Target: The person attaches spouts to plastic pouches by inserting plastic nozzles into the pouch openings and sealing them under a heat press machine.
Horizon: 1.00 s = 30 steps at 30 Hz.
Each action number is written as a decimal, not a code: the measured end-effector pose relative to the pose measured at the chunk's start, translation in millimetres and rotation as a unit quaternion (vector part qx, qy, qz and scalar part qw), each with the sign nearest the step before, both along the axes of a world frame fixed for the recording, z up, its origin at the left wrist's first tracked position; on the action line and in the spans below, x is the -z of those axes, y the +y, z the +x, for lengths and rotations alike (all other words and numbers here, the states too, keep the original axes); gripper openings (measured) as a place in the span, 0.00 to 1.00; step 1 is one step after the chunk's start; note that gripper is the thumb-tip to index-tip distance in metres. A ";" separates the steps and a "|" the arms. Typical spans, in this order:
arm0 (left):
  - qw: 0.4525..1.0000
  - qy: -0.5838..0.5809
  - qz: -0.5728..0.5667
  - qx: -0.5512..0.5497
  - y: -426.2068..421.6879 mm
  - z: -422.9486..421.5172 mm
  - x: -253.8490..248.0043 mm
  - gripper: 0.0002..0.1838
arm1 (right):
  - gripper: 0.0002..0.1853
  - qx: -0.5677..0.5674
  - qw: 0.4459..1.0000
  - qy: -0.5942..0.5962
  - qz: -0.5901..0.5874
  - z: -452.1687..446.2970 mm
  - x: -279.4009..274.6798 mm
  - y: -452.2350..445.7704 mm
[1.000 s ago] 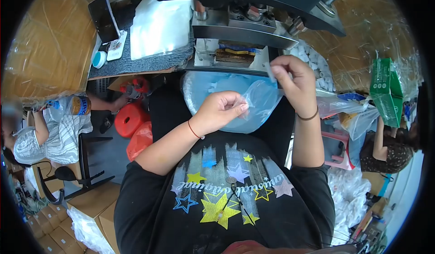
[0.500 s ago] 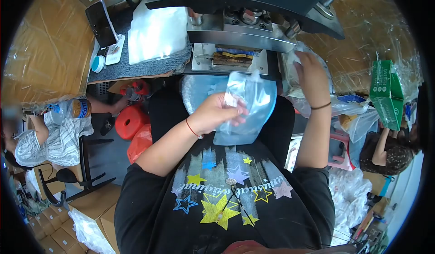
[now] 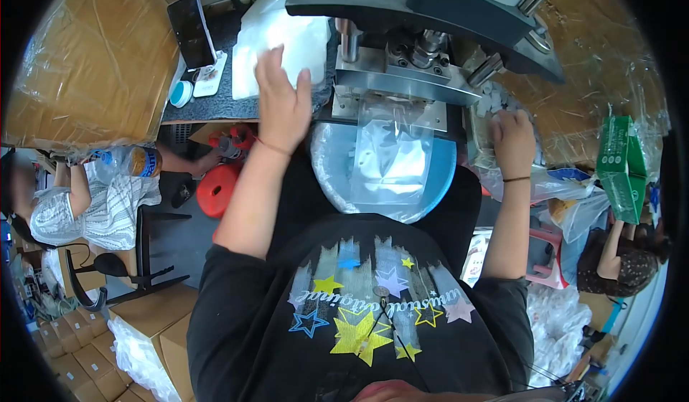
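Note:
My left hand point(image 3: 283, 104) reaches over a stack of translucent plastic bags point(image 3: 247, 61), fingers spread. Whether its fingertips touch the top bag I cannot tell. My right hand point(image 3: 515, 147) is at a tray of small whitish pieces point(image 3: 482, 126), right of the press; its fingers are curled down, and whatever they hold is hidden. Between my hands, a clear plastic bag point(image 3: 391, 162) lies with its far end under the metal bar of the press point(image 3: 409, 85). Its near part hangs over a blue round basin point(image 3: 326, 169) at my lap.
A phone point(image 3: 192, 32) leans at the left beside a small round tub point(image 3: 181, 93). Large wrapped cartons point(image 3: 86, 65) flank the bench. A red stool point(image 3: 219, 190) stands below left. Another person point(image 3: 93, 201) sits at the left; one at the right has a green box point(image 3: 621, 165).
My left hand has let go of a clear bag and moved left and forward to the stack. A clear bag now lies at the press. My right hand stays by the tray, fingers lower.

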<state>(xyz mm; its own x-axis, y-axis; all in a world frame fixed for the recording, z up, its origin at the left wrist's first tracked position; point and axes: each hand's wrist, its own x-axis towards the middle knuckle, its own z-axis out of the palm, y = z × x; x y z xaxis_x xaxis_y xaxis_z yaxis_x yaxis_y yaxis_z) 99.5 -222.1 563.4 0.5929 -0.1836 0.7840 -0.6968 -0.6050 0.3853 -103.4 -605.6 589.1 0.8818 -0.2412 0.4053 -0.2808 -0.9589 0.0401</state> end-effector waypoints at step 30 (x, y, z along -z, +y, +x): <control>0.405 0.765 -0.148 0.479 -45.2 -138.3 -1.3 0.14 | 0.09 -0.275 0.911 0.034 0.307 -2.2 -67.9 96.0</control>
<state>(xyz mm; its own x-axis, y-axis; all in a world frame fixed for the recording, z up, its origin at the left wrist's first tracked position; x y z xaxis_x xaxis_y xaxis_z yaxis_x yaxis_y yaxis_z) -38.8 -267.3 564.7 0.1947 -0.9355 -0.2948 0.6330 -0.1097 0.7664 -105.6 -509.5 657.0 0.9558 0.0818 0.2824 0.2314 -0.8019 -0.5509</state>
